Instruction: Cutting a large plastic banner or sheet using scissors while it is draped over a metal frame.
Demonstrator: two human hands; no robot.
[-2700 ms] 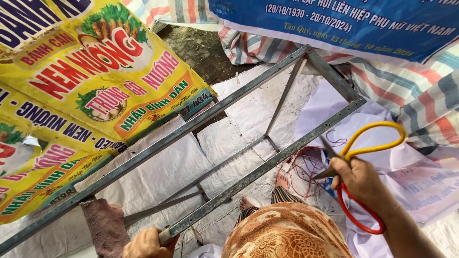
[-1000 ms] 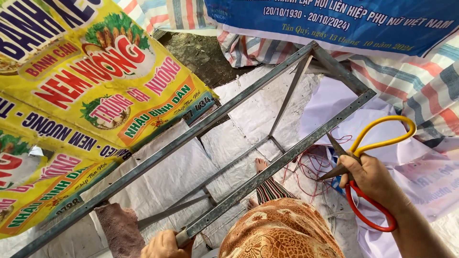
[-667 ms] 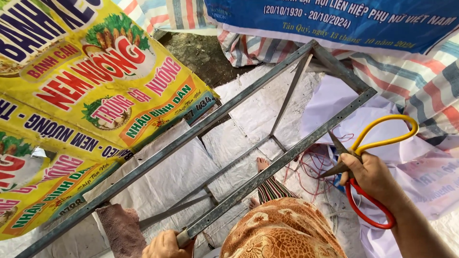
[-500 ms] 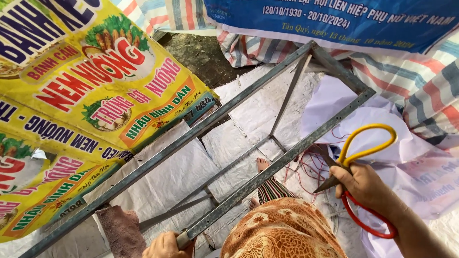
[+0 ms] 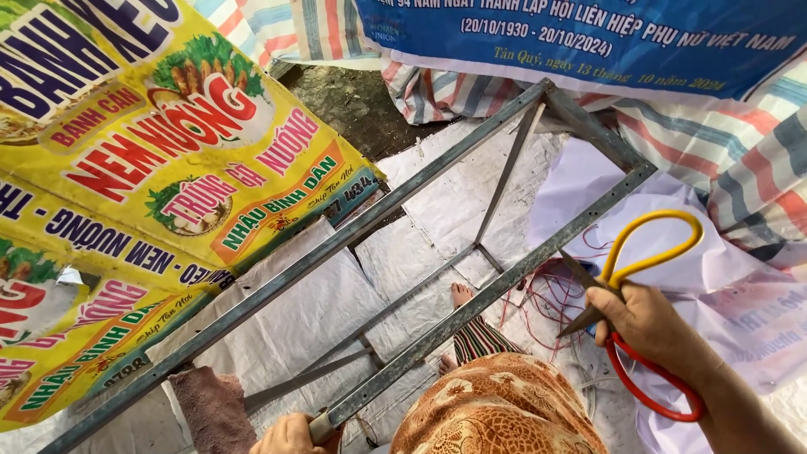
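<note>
My right hand (image 5: 651,324) grips a large pair of scissors (image 5: 640,261) with one yellow loop and one red loop; its short dark blades point left toward the near bar of a grey metal frame (image 5: 437,324). My left hand (image 5: 290,435) sits at the bottom edge, closed around the lower end of that same bar. The frame is a long rectangle of angle iron with thin cross struts, lying slanted over white woven sacking (image 5: 311,307). My knee in orange patterned cloth (image 5: 496,412) and a bare foot (image 5: 462,294) show under the frame.
A big yellow printed banner (image 5: 143,185) covers the left side. A blue banner (image 5: 588,38) and striped tarpaulin (image 5: 756,168) lie at the top and right. Tangled red thread (image 5: 551,294) lies by the foot, pale plastic sheeting (image 5: 588,193) beyond it, a brown rag (image 5: 214,408) bottom left.
My right hand with the scissors has shifted slightly down and left, toward the frame's near bar. My left hand has stayed on the bar's lower end.
</note>
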